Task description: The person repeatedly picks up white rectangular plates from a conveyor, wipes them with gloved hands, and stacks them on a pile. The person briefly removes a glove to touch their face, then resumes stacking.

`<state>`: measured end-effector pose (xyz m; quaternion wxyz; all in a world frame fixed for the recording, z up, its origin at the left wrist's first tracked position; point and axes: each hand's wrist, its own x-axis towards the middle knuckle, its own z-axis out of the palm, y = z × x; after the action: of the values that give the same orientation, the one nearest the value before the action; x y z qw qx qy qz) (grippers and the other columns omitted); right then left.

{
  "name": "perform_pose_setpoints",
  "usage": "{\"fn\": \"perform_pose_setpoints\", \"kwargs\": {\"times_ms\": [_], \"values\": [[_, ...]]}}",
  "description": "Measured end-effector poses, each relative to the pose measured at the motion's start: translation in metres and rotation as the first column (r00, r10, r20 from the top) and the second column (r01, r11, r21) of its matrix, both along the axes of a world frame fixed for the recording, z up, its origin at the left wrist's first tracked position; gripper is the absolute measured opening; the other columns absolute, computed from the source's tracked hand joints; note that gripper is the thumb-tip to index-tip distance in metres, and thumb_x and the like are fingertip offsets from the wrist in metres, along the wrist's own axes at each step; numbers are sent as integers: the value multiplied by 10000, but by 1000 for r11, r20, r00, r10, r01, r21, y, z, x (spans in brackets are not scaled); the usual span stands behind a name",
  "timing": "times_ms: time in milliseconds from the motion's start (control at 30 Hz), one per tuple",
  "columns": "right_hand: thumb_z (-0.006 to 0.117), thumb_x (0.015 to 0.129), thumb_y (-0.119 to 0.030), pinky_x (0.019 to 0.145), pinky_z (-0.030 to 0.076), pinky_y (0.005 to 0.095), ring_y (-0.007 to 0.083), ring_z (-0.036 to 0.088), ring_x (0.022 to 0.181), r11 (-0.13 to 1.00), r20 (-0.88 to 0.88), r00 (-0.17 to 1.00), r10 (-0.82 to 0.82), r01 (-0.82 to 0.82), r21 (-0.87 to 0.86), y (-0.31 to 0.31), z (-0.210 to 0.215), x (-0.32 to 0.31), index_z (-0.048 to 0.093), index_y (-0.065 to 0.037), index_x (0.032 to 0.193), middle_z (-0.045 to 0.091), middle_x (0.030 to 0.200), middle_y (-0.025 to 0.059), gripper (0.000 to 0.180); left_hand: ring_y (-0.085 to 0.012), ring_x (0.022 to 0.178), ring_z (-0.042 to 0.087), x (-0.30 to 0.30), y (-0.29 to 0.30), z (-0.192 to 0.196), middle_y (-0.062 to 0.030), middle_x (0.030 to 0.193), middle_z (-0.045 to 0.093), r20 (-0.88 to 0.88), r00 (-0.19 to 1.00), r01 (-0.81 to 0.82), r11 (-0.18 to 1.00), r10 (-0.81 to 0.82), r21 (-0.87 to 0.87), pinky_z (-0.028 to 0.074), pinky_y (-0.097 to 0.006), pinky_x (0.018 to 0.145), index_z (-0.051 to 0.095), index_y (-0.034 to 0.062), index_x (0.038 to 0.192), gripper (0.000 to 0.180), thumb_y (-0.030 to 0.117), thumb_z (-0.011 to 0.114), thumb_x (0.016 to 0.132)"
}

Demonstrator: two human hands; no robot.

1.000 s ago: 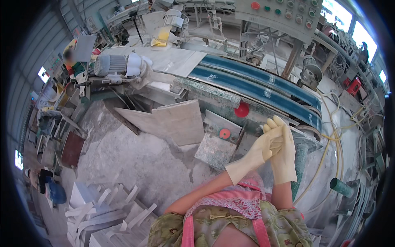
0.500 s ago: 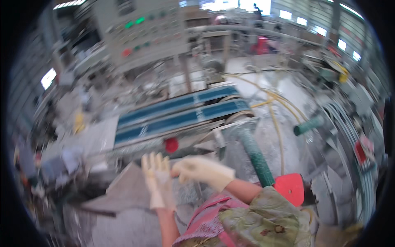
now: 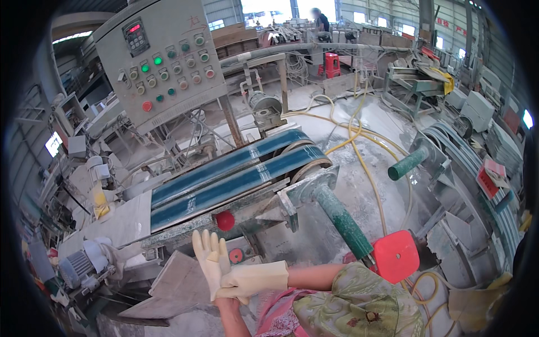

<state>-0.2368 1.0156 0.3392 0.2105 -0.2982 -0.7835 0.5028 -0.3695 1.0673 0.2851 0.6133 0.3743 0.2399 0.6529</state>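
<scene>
My left hand [image 3: 209, 261] wears a cream rubber glove and is raised, its fingers stretched upward and apart, holding nothing. From the right, my right hand [image 3: 241, 279] reaches across in a matching glove. Its fingers close round the cuff of the left glove at the wrist, and they hide most of that cuff. Both hands are just in front of a conveyor with two blue belts [image 3: 241, 178]. A round red button [image 3: 225, 221] on the conveyor's near side lies just beyond my left fingertips.
A grey control box [image 3: 168, 84] with lit green buttons stands behind the belts. To the right are a green roller [image 3: 343, 222], a red stool [image 3: 397, 255] and yellow hoses [image 3: 368, 174]. A motor [image 3: 78, 268] sits at left. One person [image 3: 321, 21] is far back.
My right hand has moved down from the left fingers to the left wrist and closed on the glove cuff there. The view has shifted, and the blur is gone.
</scene>
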Motion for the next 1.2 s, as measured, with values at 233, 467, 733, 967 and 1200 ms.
{"fn": "perform_pose_setpoints", "kwargs": {"times_ms": [233,467,733,967,1200], "values": [[549,1024,-436,581,513,336,196,654,565,980,41,999,8,0,-197,-2,-1,3,665,-30,748,679,612,74,504,-350,1515,249,13,-7,-15,-205,1642,216,176,966,189,982,-188,16,253,-469,1256,203,102,1610,851,121,683,908],[573,997,-542,647,552,342,160,681,628,957,178,979,96,-41,-286,10,5,12,756,-73,943,706,675,68,506,-329,1470,369,17,9,-49,-185,1618,299,255,948,221,970,-190,-100,331,-457,1224,231,88,1602,922,183,764,856],[595,1017,-407,561,530,314,160,670,552,845,103,986,131,-57,-531,8,-30,18,665,-8,764,676,608,78,477,-287,1485,334,25,-34,-40,-165,1617,300,83,990,126,966,-110,-227,317,-430,1223,181,137,1629,1064,420,811,820],[613,1013,-370,568,527,309,151,662,569,778,-25,959,283,-245,-578,11,-38,-3,655,2,768,677,627,76,447,-305,1469,350,3,-40,-69,-142,1612,314,289,939,-86,942,185,-323,283,-478,1230,204,142,1614,846,292,702,946],[606,1020,-353,565,524,292,141,662,571,800,43,954,297,-224,-556,1,-35,-70,652,-19,769,678,632,63,421,-324,1461,364,-57,-46,-77,-132,1621,312,409,854,-244,943,320,-228,320,-477,1214,258,99,1575,709,180,640,983]]}}
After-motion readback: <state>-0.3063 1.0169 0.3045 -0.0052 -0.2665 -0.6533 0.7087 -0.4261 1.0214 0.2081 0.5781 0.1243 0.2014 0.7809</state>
